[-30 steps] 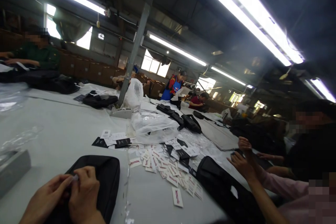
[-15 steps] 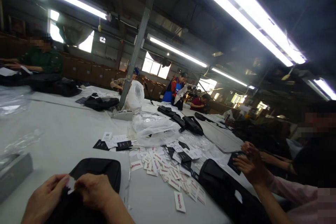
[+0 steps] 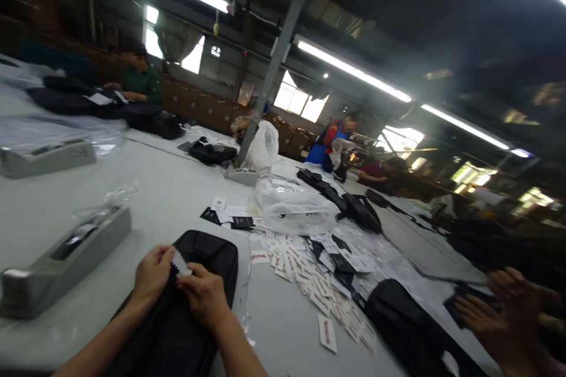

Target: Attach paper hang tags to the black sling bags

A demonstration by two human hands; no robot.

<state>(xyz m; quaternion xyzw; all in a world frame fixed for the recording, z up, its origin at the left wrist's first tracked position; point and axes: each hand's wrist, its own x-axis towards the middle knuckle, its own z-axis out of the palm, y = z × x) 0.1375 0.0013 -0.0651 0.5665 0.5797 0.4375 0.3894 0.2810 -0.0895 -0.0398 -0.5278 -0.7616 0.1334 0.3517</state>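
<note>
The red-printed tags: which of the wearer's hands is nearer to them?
Right. The right hand is left of the tags, over the black bag; the left hand farther left.

red lettering, blurred but seemingly "tj maxx", stands on the white tags (image 3: 319, 300) strewn over the worktop (image 3: 274, 324). the black tags (image 3: 242, 222) among and beside them bear pale print too small to read; a white card (image 3: 218, 204) farther left carries a dark square code.

I saw a bag (image 3: 214, 252) on the table (image 3: 274, 330) beneath the left grip (image 3: 152, 274) and right grip (image 3: 206, 294), a tape dispenser (image 3: 91, 260) to their left, tags (image 3: 319, 300) right.
</note>
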